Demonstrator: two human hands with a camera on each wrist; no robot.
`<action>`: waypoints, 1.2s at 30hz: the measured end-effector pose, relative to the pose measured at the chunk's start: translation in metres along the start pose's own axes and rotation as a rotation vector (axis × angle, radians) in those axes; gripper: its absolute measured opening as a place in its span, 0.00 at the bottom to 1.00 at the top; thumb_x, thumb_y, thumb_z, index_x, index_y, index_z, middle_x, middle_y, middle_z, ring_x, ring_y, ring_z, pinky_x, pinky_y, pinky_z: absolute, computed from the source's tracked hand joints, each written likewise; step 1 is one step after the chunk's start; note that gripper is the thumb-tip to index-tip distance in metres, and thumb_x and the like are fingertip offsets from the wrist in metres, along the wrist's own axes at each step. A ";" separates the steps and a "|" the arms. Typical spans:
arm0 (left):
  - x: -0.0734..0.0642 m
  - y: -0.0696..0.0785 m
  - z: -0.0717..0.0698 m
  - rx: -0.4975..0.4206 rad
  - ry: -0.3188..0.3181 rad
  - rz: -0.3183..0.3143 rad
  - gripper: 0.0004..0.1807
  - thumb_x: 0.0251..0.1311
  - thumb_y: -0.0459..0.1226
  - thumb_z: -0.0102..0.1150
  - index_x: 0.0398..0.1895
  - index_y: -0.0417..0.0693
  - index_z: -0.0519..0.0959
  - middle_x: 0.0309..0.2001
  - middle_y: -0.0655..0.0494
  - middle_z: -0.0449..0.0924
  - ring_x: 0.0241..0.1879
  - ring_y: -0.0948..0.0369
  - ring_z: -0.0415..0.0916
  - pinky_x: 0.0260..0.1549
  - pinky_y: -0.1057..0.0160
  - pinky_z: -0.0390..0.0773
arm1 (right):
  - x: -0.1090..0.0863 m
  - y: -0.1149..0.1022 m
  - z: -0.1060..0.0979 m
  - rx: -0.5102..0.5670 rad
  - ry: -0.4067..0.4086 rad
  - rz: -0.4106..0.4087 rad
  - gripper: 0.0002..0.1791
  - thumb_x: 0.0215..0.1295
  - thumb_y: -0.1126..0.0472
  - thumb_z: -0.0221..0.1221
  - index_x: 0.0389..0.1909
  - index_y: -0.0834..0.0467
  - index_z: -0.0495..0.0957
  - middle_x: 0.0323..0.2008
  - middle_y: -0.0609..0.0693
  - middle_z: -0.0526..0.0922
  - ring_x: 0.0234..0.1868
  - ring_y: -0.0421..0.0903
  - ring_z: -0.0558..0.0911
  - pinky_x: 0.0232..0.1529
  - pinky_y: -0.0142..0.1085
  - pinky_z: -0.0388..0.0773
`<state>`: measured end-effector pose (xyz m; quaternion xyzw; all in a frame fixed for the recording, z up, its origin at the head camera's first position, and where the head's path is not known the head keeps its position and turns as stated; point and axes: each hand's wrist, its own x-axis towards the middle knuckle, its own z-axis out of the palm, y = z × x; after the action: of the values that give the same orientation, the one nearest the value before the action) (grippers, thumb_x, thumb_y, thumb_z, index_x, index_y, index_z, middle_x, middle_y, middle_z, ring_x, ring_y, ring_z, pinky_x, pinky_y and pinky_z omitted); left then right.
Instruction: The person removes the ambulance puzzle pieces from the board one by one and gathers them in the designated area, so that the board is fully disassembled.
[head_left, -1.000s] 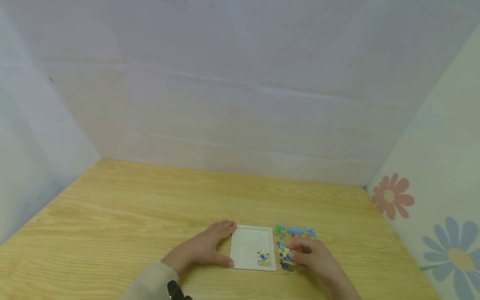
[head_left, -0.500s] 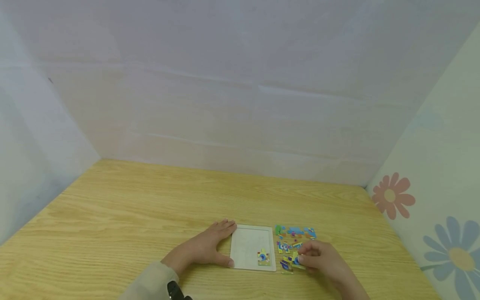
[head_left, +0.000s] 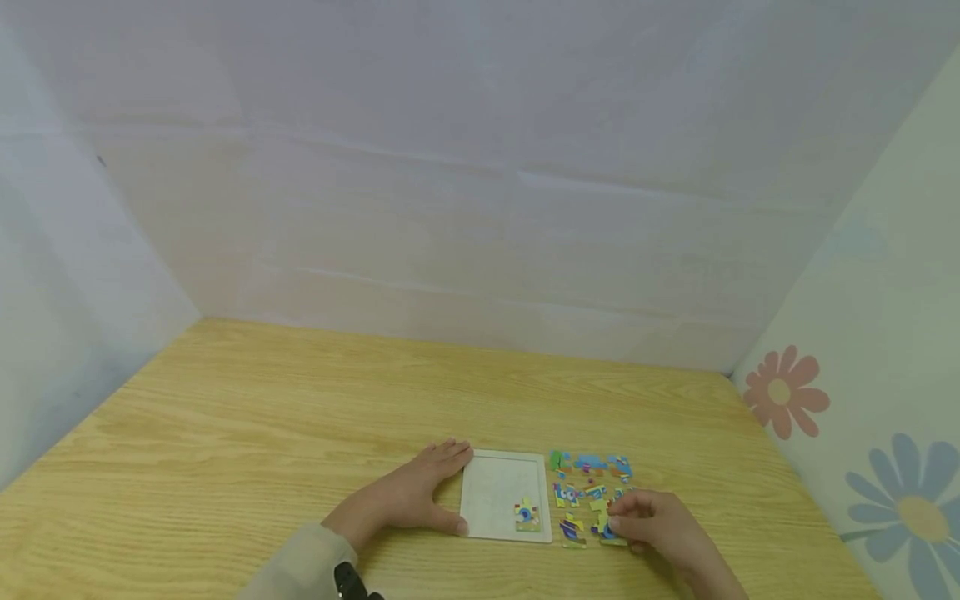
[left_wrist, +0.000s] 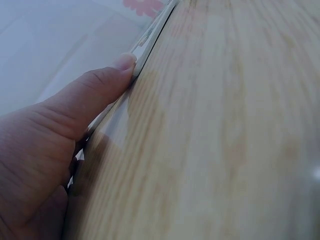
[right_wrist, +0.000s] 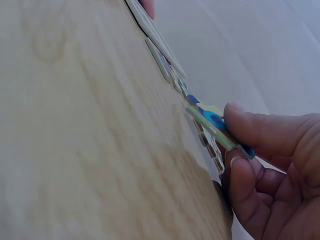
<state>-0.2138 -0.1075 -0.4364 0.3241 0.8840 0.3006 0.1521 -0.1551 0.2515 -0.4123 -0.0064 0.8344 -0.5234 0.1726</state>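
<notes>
In the head view my right hand (head_left: 660,531) pinches a jigsaw piece (head_left: 609,531) between thumb and fingers, low over the table. The right wrist view shows this piece (right_wrist: 215,122) tilted, with a blue ring on it. My left hand (head_left: 412,492) lies spread along the left edge of a white puzzle tray (head_left: 491,500), fingers near the far corner and thumb at the near one. The left wrist view has the left thumb (left_wrist: 95,92) touching the tray's edge. One yellow and blue puzzle piece (head_left: 527,515) lies in the tray's near right corner.
Right of the tray, loose jigsaw pieces (head_left: 590,464) lie in rough rows on the wooden table (head_left: 315,400). A purple striped piece (head_left: 573,531) is nearest the tray's near corner. White walls enclose the table, the right one (head_left: 885,333) with printed flowers.
My right hand has moved right with the pinched piece, away from the tray, uncovering the pieces beside it. The left hand and tray have stayed still.
</notes>
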 end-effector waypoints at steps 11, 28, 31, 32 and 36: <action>0.000 0.001 0.001 0.003 0.006 0.004 0.56 0.42 0.62 0.64 0.71 0.46 0.53 0.73 0.51 0.48 0.72 0.51 0.39 0.69 0.46 0.42 | -0.002 -0.005 0.010 -0.205 0.094 -0.029 0.12 0.52 0.59 0.66 0.34 0.63 0.79 0.24 0.47 0.78 0.25 0.41 0.74 0.25 0.30 0.75; 0.000 0.000 0.001 0.008 0.010 0.007 0.56 0.43 0.62 0.64 0.71 0.45 0.53 0.72 0.50 0.48 0.72 0.50 0.40 0.69 0.46 0.42 | -0.002 -0.016 0.023 -0.422 0.271 0.073 0.10 0.47 0.60 0.69 0.25 0.55 0.76 0.22 0.45 0.74 0.26 0.43 0.70 0.28 0.33 0.67; 0.000 -0.001 0.001 0.014 0.009 0.006 0.56 0.43 0.62 0.64 0.71 0.45 0.53 0.73 0.50 0.48 0.72 0.50 0.40 0.69 0.46 0.42 | -0.002 -0.016 0.023 -0.433 0.274 0.079 0.10 0.46 0.60 0.69 0.25 0.55 0.76 0.22 0.45 0.74 0.27 0.42 0.70 0.28 0.33 0.68; 0.000 -0.001 0.001 0.014 0.009 0.006 0.56 0.43 0.62 0.64 0.71 0.45 0.53 0.73 0.50 0.48 0.72 0.50 0.40 0.69 0.46 0.42 | -0.002 -0.016 0.023 -0.433 0.274 0.080 0.11 0.46 0.60 0.70 0.26 0.55 0.76 0.23 0.45 0.74 0.27 0.42 0.70 0.29 0.33 0.68; 0.000 -0.001 0.001 0.014 0.008 0.006 0.56 0.43 0.62 0.63 0.71 0.45 0.52 0.73 0.50 0.48 0.72 0.51 0.39 0.69 0.46 0.42 | -0.002 -0.017 0.022 -0.431 0.272 0.075 0.11 0.45 0.60 0.70 0.26 0.56 0.76 0.24 0.45 0.75 0.28 0.42 0.71 0.31 0.34 0.71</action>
<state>-0.2139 -0.1074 -0.4375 0.3264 0.8857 0.2963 0.1456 -0.1490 0.2250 -0.4058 0.0583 0.9419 -0.3228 0.0727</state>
